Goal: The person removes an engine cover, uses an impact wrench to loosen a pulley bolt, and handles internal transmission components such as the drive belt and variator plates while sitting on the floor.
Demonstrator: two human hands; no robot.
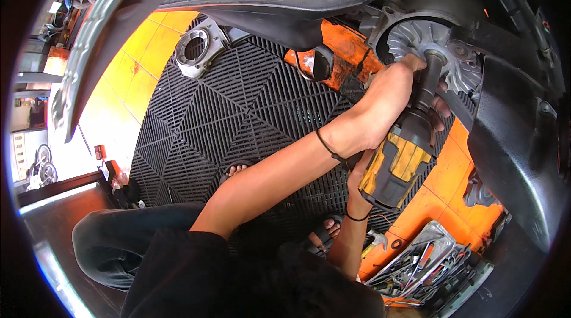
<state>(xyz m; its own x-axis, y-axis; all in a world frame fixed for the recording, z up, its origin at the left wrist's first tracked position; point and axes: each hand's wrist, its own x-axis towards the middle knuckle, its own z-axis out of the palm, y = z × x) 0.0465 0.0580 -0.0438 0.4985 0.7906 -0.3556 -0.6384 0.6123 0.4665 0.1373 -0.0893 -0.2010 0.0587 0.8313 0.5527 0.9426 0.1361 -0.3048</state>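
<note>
A yellow-and-black cordless impact wrench [402, 160] points away from me, its long dark socket [428, 83] meeting the hub of a finned metal pulley fan [410, 37] on a scooter. My left hand [392, 89] is closed around the socket and the tool's nose; its thumb side lies close to the fins, and fingertips show on the far side. Below the tool's body, my right hand [358, 172] holds the wrench from underneath. Most of its fingers are hidden behind the housing.
A round metal cover [196, 50] lies on the black slatted mat [232, 101]. Orange parts [345, 50] rest near the scooter. At lower right stand a metal tray [437, 232] full of hand tools and a hammer [375, 240]. Dark scooter panels [517, 133] hang close on the right.
</note>
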